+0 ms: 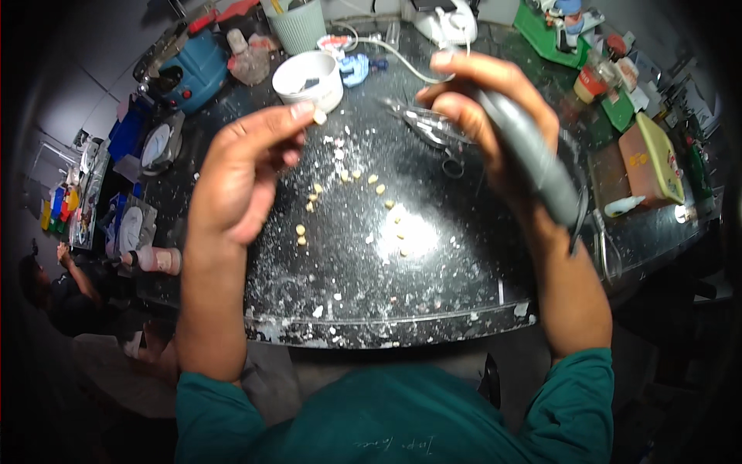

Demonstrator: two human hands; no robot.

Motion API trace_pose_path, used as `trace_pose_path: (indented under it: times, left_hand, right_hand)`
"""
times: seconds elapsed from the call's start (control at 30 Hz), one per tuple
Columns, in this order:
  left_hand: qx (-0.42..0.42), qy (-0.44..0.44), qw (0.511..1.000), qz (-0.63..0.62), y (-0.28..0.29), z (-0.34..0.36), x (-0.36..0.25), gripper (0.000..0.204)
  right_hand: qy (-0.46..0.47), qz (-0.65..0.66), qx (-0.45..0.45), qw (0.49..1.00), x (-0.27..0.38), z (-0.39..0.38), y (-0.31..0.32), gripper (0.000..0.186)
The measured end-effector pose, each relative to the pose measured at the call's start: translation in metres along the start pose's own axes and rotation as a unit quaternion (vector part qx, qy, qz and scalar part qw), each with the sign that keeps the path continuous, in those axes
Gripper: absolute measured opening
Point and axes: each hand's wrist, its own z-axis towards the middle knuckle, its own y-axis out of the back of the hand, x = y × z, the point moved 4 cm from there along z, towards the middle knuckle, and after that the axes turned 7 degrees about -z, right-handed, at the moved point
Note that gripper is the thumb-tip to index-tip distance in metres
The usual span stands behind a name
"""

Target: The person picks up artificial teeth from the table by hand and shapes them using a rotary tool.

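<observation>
- Teal sleeves (232, 410) sit nearest us at the lower edge, and our forearms rise from them over the black speckled worktop (433, 286).
- Small cream tooth-shaped pieces (352, 205) lie scattered mid-bench amid white dust.
- Our left hand (243, 174) pinches one small cream piece (318, 116) between thumb and fingertips, raised above the bench, just in front of the white bowl (309, 77).
- Our right hand (483, 116) is clenched around a grey handpiece (533, 158), whose body slants down along the wrist; its tip is hidden by the fingers.
- Metal pliers (429, 127) lie between the hands.
- Farther back stand a ribbed pale-green cup (300, 27), a blue machine (197, 69) and a white cable (402, 58).
</observation>
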Motion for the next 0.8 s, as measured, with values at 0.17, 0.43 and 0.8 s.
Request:
trace_pose_path:
  times: [0.17, 0.43, 0.8]
  left_hand:
    - [0.038, 0.054, 0.990, -0.123, -0.029, -0.018, 0.008, 0.021]
    - [0.036, 0.038, 0.992, -0.117, -0.048, -0.025, 0.019, 0.020]
    - [0.068, 0.033, 0.989, -0.127, -0.051, -0.032, 0.018, 0.024]
  right_hand:
    - [0.104, 0.024, -0.035, 0.994, 0.030, -0.011, -0.014, 0.045]
    - [0.114, 0.005, -0.025, 0.993, 0.040, -0.009, -0.024, 0.046]
    - [0.073, 0.047, -0.034, 0.996, 0.038, -0.013, -0.025, 0.042]
